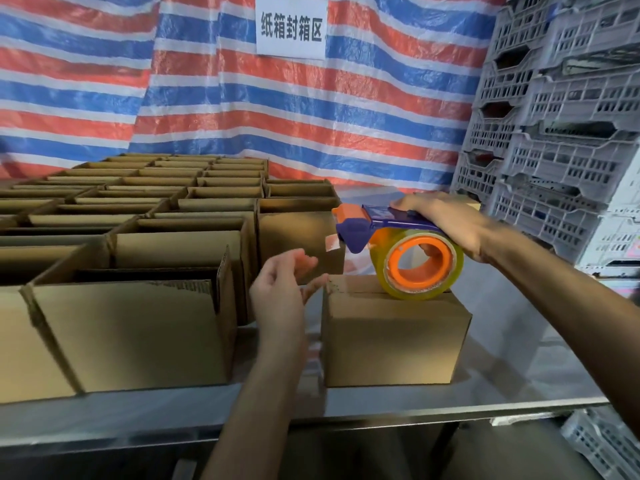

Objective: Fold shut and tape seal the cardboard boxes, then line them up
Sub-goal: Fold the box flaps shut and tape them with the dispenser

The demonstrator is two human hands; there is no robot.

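A closed cardboard box (391,341) stands on the steel table (485,393) in front of me. My right hand (446,223) grips a blue and orange tape dispenser (388,233) from above, and its clear tape roll (419,268) rests on the box's top. A short loose tape end (332,242) sticks out from the dispenser's front. My left hand (280,292) hovers open at the box's upper left corner, fingers spread, fingertips close to the edge. To the left stand several open-topped cardboard boxes (138,327) in rows.
Grey plastic crates (554,126) are stacked high at the right, close behind the dispenser. A striped red, white and blue tarp (207,98) with a white sign (292,27) hangs behind the table. The table's front edge (311,420) runs below the boxes.
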